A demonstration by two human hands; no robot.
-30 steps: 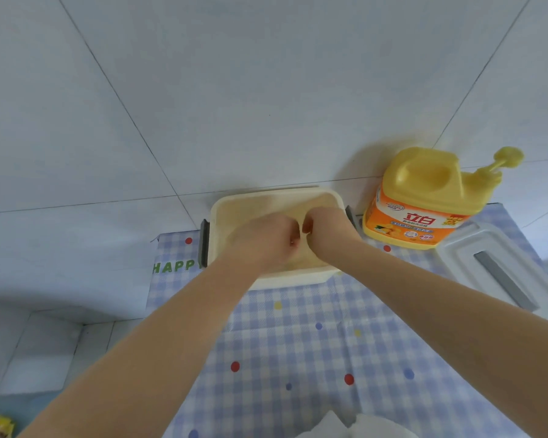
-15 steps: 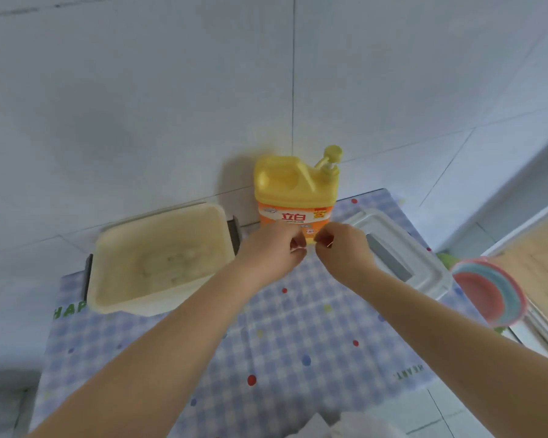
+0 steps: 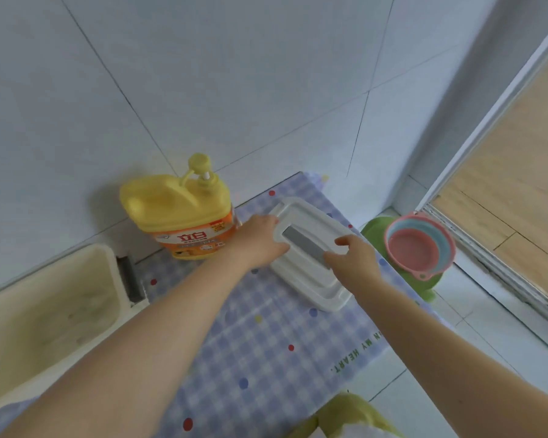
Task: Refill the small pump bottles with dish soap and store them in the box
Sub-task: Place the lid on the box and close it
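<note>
From the head camera, both bare arms reach forward over a blue-and-white checked cloth dotted with coloured spots, and both hands are on a white lid that lies flat on the cloth with a grey strip running along its middle. The left hand rests on the lid's left edge, fingers curled over the rim, thumb side toward the far corner; it is touching the lid, though how firmly it grips cannot be told. The right hand is on the lid's right side with the fingers loosely spread, the thumb and forefinger reaching over the near end of the grey strip. Just left of the lid, touching or nearly touching the left hand, a big yellow dish soap jug with an orange label and a yellow pump top stands upright against the white tiled wall. Further left, at the frame edge, sits the open cream box, with a dark grey clasp on its right end; pale shapes lie inside it, too blurred to make out, so the small pump bottles cannot be identified. Right of the cloth, on the floor, a stack of pink and blue bowls rests on something green. A yellow-green object shows at the bottom edge, cut off.
</note>
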